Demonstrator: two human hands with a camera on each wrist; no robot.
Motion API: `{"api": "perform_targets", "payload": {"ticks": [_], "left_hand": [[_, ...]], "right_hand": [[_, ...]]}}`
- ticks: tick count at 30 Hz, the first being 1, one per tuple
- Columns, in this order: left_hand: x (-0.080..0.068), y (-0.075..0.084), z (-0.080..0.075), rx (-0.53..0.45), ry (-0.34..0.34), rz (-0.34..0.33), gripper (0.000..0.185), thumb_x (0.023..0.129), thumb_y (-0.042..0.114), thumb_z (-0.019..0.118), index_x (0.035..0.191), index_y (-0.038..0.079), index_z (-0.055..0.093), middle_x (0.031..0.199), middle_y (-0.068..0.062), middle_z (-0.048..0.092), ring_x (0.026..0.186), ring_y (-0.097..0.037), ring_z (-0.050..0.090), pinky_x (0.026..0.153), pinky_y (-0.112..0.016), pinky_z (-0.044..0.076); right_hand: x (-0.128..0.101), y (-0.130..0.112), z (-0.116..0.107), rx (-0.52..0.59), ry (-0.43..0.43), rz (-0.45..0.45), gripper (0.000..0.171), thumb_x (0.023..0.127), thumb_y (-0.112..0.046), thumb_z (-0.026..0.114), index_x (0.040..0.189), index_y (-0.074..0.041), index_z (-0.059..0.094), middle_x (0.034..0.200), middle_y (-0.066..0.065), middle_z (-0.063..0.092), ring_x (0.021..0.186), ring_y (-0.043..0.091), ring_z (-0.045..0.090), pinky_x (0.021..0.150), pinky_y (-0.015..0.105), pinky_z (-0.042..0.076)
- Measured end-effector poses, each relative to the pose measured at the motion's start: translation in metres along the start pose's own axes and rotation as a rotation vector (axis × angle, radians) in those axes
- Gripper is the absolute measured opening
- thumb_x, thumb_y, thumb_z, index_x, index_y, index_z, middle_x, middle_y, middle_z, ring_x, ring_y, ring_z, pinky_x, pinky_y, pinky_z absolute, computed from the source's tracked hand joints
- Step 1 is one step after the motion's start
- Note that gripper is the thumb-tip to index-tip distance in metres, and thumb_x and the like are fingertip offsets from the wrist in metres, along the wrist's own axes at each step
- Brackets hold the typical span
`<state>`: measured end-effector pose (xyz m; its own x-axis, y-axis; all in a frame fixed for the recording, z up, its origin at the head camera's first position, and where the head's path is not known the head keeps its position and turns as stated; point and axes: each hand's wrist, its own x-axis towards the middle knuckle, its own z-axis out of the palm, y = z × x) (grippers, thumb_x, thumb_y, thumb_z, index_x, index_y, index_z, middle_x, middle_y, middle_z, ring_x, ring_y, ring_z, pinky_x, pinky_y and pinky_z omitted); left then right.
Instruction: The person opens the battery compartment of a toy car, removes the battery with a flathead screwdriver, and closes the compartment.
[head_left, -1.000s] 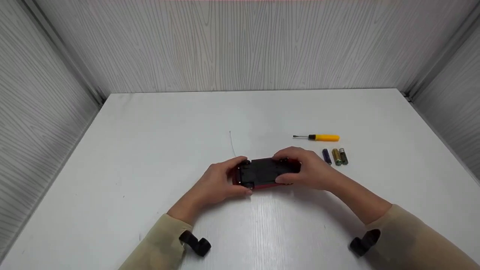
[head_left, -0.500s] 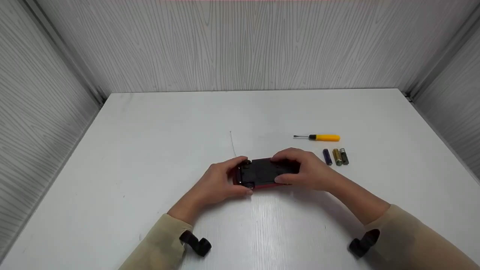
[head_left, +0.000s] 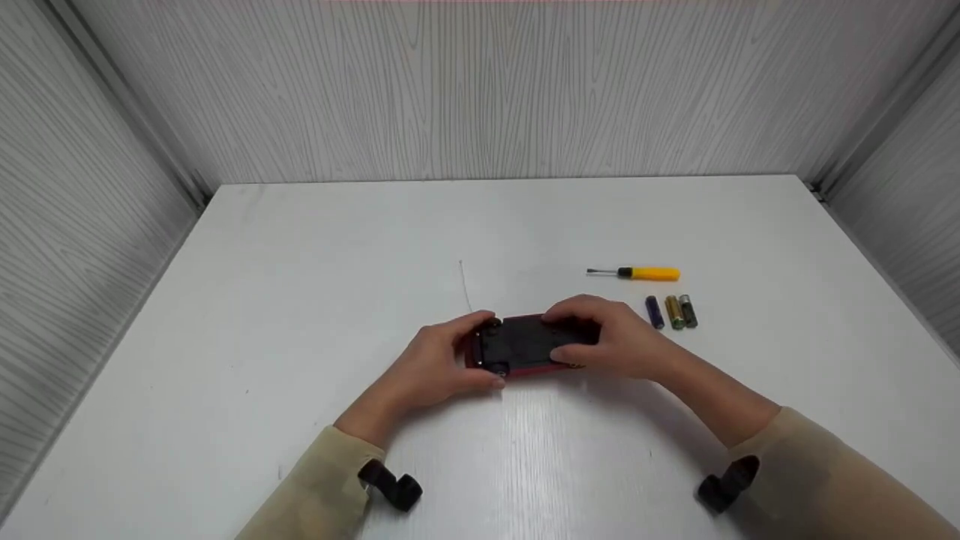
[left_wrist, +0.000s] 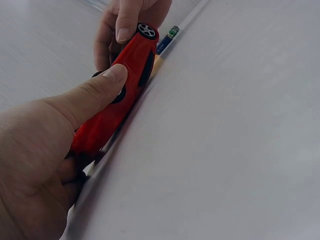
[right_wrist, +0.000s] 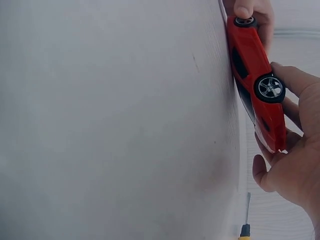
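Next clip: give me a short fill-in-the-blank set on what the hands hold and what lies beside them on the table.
1. Both the left hand and the right hand grip a red toy ____, its black underside up.
2. The screwdriver has a ____ handle.
3. Between the screwdriver and the right hand lie ____ batteries.
4. All of it rests on a ____ table.

Missing words: car; yellow; three; white

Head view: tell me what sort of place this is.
Probably a small staged recording booth, not a home or workshop: a bare white table enclosed on three sides by grey wood-grain panels. Laid out on it are only a red toy car, a yellow screwdriver and three batteries.
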<state>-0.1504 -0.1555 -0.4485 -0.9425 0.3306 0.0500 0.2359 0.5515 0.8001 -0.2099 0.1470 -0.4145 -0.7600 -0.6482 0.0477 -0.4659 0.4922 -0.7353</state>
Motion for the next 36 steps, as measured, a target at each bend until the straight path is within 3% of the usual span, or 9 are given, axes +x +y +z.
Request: {"api": "perform_targets", "payload": {"ticks": [20, 36], "left_hand": [[-0.0003, 0.0018, -0.0008, 0.000, 0.004, 0.005, 0.092, 0.079, 0.039, 0.096, 0.158, 0.019, 0.053, 0.148, 0.004, 0.062, 0.136, -0.013, 0.055, 0.117, -0.039, 0.038], [0.0011, 0.0033, 0.0001, 0.003, 0.004, -0.004, 0.093, 0.078, 0.040, 0.096, 0.158, 0.021, 0.053, 0.147, 0.004, 0.062, 0.136, -0.014, 0.054, 0.117, -0.040, 0.038]], "right_hand": [[0.0004, -0.0007, 0.0004, 0.035, -0.019, 0.028, 0.042, 0.093, -0.022, 0.082, 0.134, -0.023, 0.073, 0.136, -0.003, 0.066, 0.123, 0.023, 0.058, 0.108, 0.048, 0.045], [0.0010, -0.0016, -0.0014, 0.002, -0.029, 0.069, 0.046, 0.092, -0.026, 0.084, 0.136, -0.026, 0.072, 0.137, -0.004, 0.066, 0.125, 0.023, 0.057, 0.109, 0.048, 0.043]]}}
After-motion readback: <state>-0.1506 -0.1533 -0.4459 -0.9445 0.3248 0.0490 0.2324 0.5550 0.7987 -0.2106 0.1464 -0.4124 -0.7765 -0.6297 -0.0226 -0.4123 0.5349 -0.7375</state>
